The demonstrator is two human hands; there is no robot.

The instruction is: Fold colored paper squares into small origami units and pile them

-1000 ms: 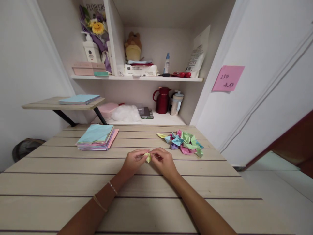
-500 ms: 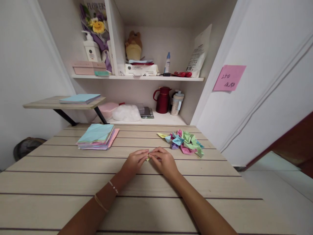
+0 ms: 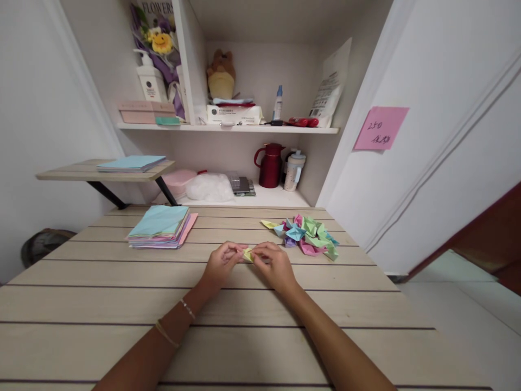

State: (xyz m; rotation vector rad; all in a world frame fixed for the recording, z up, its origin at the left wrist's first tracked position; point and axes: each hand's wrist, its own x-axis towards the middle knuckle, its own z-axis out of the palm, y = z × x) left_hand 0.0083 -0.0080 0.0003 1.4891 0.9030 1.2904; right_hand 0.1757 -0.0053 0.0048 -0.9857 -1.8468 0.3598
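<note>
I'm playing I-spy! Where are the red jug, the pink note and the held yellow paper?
Red jug (image 3: 269, 170), head view: its body.
Pink note (image 3: 381, 129), head view: its middle.
Yellow paper (image 3: 248, 254), head view: its middle.

Yellow paper, dark-striped beige tabletop

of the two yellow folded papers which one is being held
The small yellow folded paper pinched between left hand and right hand; the pointed yellow paper lies at the left end of the multicoloured folded-paper pile.
</note>
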